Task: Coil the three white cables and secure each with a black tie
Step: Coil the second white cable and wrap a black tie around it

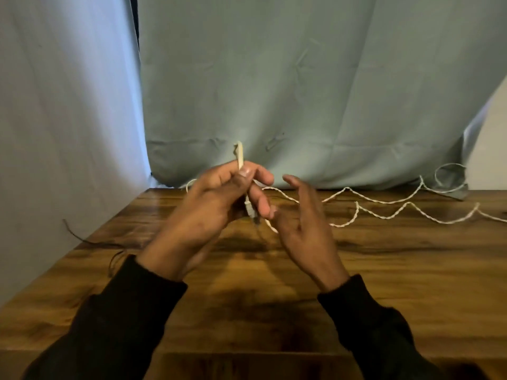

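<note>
Pinching a folded bundle of white cable (241, 160) upright at frame centre, the left hand (219, 204) is curling thumb and fingers around it. Just right, the right hand (304, 223) is hovering with fingers spread, gripping nothing, while loose cable is zigzagging rightward across the wooden table (384, 270).

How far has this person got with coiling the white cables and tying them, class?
Done: no tied coil is visible. In hand: the left hand grips a folded bunch of thin white cable, while the open right hand hovers beside it. Left: much of the cable trails in zigzags across the brown wooden table; thin dark ties lie unused at the left edge.
</note>
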